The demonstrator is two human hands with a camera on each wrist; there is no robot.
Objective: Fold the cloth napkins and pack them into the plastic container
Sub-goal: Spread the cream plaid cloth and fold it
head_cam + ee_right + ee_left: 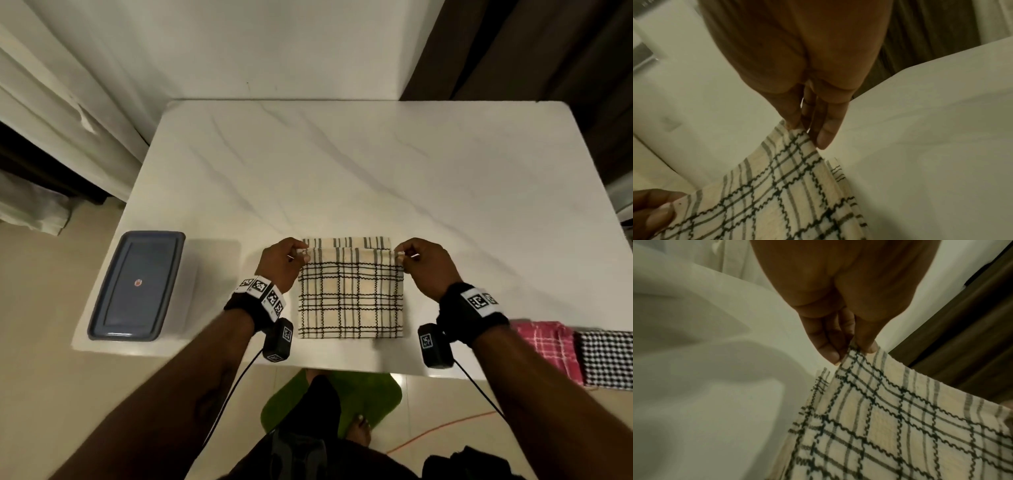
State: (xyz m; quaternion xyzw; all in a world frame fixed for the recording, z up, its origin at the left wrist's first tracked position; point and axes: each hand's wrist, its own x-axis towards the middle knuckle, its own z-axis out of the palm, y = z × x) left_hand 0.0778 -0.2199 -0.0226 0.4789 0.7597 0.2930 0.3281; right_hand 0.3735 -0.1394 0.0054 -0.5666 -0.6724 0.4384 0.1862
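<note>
Cream napkin [351, 298] with black check lines, lying on the white table [342, 164] near its front edge, between the two wrists; top layer raised at its far edge, a striped lower layer showing just behind it.

Left hand [281, 262] pinching the far left corner of that top layer, thumb [867, 339] against the cloth and fingers [826, 345] curled beside it; right hand [424, 263] pinching the far right corner likewise, fingers [826, 126] pressed to the fabric edge (in the right wrist view the other hand peeks in at lower left, also on the cloth).

Plastic container [137, 287] at the table's front left corner, well apart from the napkin, closed by a grey-blue lid with a small round sticker at the middle; contents hidden.

Pink checked cloth [544, 346] and black-and-white houndstooth cloth [606, 359] side by side at the front right edge of the table, draping over it.

Dark curtain [531, 48] behind the table at upper right; green mat [370, 394] on the floor below; orange cable [442, 431] running across the tiles.
</note>
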